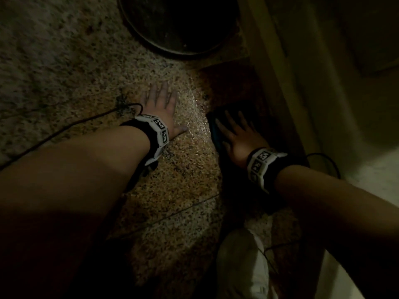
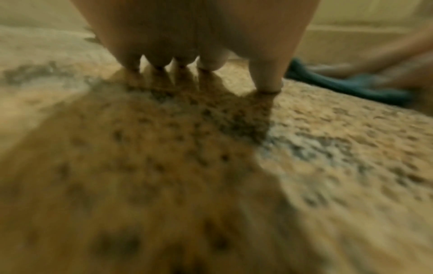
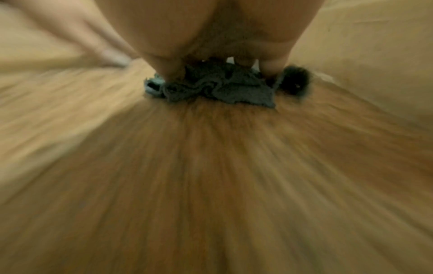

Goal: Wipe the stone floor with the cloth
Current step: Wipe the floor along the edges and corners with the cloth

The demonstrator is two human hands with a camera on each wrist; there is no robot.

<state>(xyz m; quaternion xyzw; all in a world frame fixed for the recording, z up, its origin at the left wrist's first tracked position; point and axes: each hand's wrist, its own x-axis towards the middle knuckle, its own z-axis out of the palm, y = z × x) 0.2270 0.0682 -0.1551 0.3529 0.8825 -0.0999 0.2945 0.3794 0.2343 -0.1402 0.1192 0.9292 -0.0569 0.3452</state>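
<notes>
The speckled stone floor fills the dim head view and glistens wet between my hands. My left hand lies flat on the floor with its fingers spread, holding nothing; the left wrist view shows its fingertips touching the stone. My right hand presses flat on a dark teal cloth beside the wall base. In the right wrist view the crumpled cloth bunches under my fingers, and the floor is streaked with motion blur. The cloth also shows far right in the left wrist view.
A dark round basin stands on the floor ahead of my hands. A pale wall or door frame runs along the right. My white shoe is at the bottom. Thin black cables trail from the wristbands.
</notes>
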